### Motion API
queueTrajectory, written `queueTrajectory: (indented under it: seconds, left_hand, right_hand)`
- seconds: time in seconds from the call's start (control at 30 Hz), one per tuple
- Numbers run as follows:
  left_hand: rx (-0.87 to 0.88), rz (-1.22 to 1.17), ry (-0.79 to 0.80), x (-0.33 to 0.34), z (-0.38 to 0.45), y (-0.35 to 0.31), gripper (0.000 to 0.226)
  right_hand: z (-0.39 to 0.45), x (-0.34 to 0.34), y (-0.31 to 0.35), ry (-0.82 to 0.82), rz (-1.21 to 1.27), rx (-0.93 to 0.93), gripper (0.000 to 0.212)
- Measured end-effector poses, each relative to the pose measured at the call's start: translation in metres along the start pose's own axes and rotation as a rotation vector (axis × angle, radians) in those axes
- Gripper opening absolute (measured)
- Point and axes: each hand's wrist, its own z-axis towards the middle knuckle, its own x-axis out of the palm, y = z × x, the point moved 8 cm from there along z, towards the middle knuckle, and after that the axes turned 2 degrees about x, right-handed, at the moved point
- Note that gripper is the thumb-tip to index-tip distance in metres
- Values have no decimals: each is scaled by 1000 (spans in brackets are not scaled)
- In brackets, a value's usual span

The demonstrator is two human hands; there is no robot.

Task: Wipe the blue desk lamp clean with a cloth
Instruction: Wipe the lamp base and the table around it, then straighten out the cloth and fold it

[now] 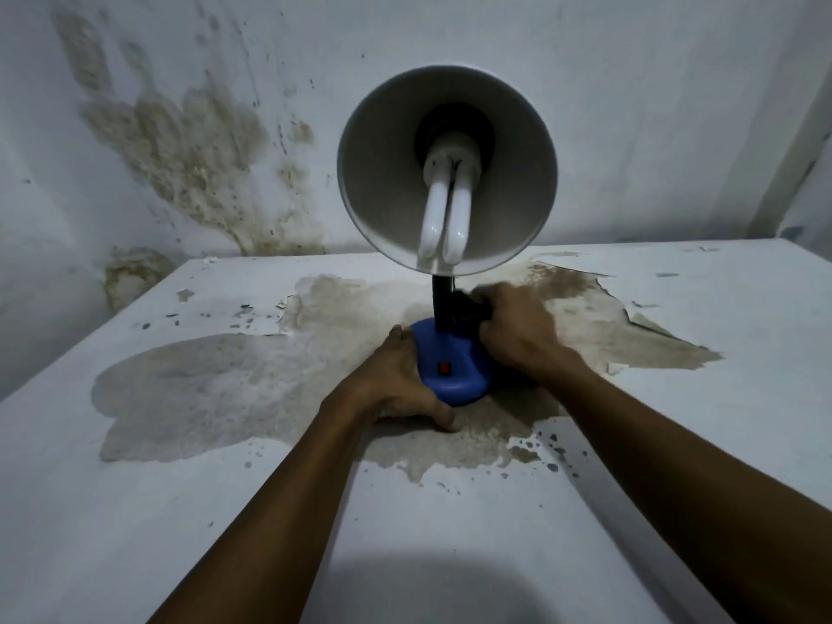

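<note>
Stained white walls close in behind our desk [135,511], whose white top has peeled away in broad brown patches around the middle. On 1 of those patches, near the centre of the desk, stands the blue desk lamp [452,371].

Its base is a rounded blue plastic block, longer than wide, with its long axis running from us toward the wall, and a small red switch [445,367] sits on the sloping top near our end. From the far end of the base a black neck [441,299] rises upright. Above it the shade [391,173] tips toward us so that its round mouth faces our view; the inside is pale grey, and we see a white bulb [443,218] of 2 folded tubes hanging down from a dark socket.

Our left hand [398,380] lies against the left side of the base, fingers along its edge and thumb touching the desk in front, steadying it. Our right hand [517,326] is clenched around a dark cloth [468,310], pressing it to the foot of the neck where it meets the base. The cloth is blurred and mostly hidden by the fingers.
</note>
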Motion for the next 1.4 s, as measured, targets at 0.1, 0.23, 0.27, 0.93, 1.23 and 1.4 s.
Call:
queueTrajectory:
  seconds: [0.1, 0.23, 0.27, 0.93, 1.23, 1.4]
  left_hand:
    - [30, -5, -14, 0, 1, 0, 114]
    - [417, -5, -237, -19, -22, -48, 107]
    - [481, -22, -307, -23, -30, -57, 108]
    - [533, -57, -220, -16, -31, -60, 95]
    - [189, -46, -56, 0, -25, -20, 117]
    - [-2, -413, -596, -27, -62, 7, 35]
  right_hand:
    - [-14, 20, 3, 36, -147, -133, 40]
    - [-45, 18, 11, 47, -146, -260, 40]
    - [-54, 15, 16, 41, -130, -281, 36]
    - [-84, 3, -13, 0, 150, 140, 25]
    - [-109, -1, -22, 311, 941, 370, 23]
    - [-118, -12, -37, 216, 1387, 481, 29]
